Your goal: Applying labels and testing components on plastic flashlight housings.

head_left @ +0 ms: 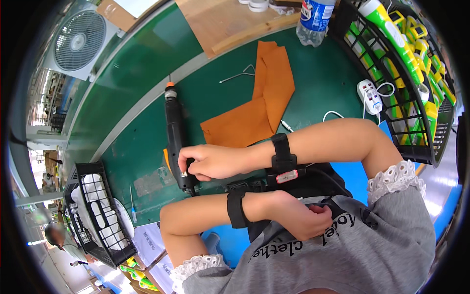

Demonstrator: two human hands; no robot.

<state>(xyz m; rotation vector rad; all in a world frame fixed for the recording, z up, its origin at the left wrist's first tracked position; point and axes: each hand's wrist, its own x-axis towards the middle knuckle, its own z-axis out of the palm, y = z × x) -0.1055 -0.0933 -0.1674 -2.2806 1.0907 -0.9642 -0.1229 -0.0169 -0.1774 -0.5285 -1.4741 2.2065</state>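
A black electric screwdriver (174, 117) with an orange-ringed tip lies on the green table, tip pointing away from me. Reaching across from the right, my right hand (210, 162) has its fingers curled, thumb and forefinger against the screwdriver's near end. My left hand (301, 218) is closed in front of my grey shirt (313, 264); its curled fingers hide whatever may be in them. Each wrist wears a black strap. Between the forearms sits a black item with a red-and-white label (287, 177). Beyond my right hand lies a folded orange-brown sheet (267, 98).
A bent metal rod (238, 75) and a white cable plug (287, 126) lie near the sheet. At right stand a bottle (313, 24), a white power strip (369, 97) and a black basket (431, 142) of green-yellow items. Another basket (100, 215) and a thin screwdriver (132, 210) are left.
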